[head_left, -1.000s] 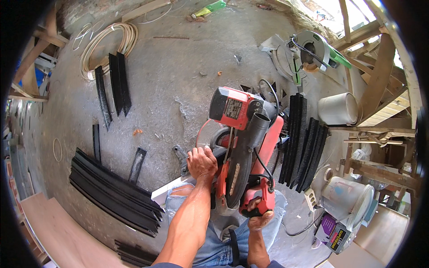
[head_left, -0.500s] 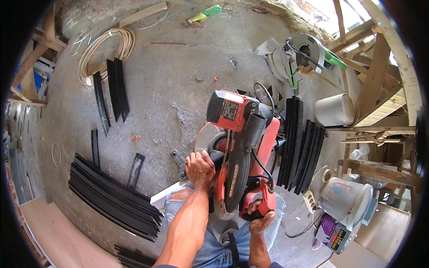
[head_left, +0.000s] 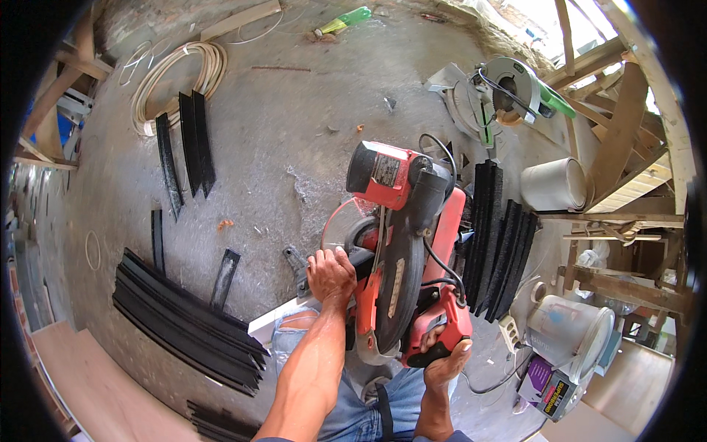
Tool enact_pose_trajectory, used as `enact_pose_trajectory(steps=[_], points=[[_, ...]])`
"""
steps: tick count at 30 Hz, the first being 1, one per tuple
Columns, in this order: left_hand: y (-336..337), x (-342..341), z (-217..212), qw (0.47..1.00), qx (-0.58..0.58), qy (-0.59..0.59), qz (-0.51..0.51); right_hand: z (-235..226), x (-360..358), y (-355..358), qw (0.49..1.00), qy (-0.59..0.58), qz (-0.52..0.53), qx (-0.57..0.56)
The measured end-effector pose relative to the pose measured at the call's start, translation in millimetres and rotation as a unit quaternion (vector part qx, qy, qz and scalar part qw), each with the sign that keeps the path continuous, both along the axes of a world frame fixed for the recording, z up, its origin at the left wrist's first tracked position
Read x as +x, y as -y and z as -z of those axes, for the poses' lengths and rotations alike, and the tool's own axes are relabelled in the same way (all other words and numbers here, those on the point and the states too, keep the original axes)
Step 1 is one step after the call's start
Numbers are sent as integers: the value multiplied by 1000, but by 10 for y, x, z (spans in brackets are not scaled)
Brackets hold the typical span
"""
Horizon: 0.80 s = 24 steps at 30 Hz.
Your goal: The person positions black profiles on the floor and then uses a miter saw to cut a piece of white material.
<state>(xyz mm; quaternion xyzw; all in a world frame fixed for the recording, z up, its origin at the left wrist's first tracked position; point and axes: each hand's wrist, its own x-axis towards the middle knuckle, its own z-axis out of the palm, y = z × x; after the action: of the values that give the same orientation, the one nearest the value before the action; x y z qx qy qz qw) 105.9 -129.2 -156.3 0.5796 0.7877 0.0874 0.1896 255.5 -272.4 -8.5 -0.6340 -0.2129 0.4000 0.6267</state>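
A red and black mitre saw (head_left: 442, 236) stands on the floor just in front of my knees. My right hand (head_left: 444, 359) wraps around the saw's red rear handle (head_left: 445, 324), thumb along its side. At the left of the blade housing, my left hand (head_left: 331, 276) presses down with curled fingers beside the saw's dark fence; whatever lies under them is hidden. A white strip (head_left: 276, 317) passes beneath my left wrist. The clear blade guard (head_left: 340, 221) shows just beyond my left hand.
Long black strips (head_left: 184, 324) lie stacked at left, with another black bundle (head_left: 482, 236) right of the saw. A green mitre saw (head_left: 508, 92), white bucket (head_left: 552, 183), clear tub (head_left: 567, 320) and power strip (head_left: 508, 331) stand right. A coiled hose (head_left: 213, 70) lies far left.
The saw's handle and my right hand have shifted slightly to the right, and the saw head leans a little that way. My left hand stays in place.
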Motion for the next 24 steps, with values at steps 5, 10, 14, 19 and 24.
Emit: enact_pose_trajectory(steps=[5, 10, 14, 19, 24], points=[[3, 11, 9, 999, 32, 0, 4, -175, 66, -158, 1000, 4, -13, -6], [-1, 22, 9, 1000, 13, 7, -4, -289, 99, -295, 1000, -5, -4, -20], [3, 27, 23, 1000, 18, 2, -6, -368, 153, -370, 999, -16, -7, -33], [-10, 32, 2, 1000, 8, -2, -7, -499, 204, -509, 999, -11, -11, -46], [11, 31, -6, 1000, -13, -24, 5, -639, 249, -638, 998, 11, -19, -61]])
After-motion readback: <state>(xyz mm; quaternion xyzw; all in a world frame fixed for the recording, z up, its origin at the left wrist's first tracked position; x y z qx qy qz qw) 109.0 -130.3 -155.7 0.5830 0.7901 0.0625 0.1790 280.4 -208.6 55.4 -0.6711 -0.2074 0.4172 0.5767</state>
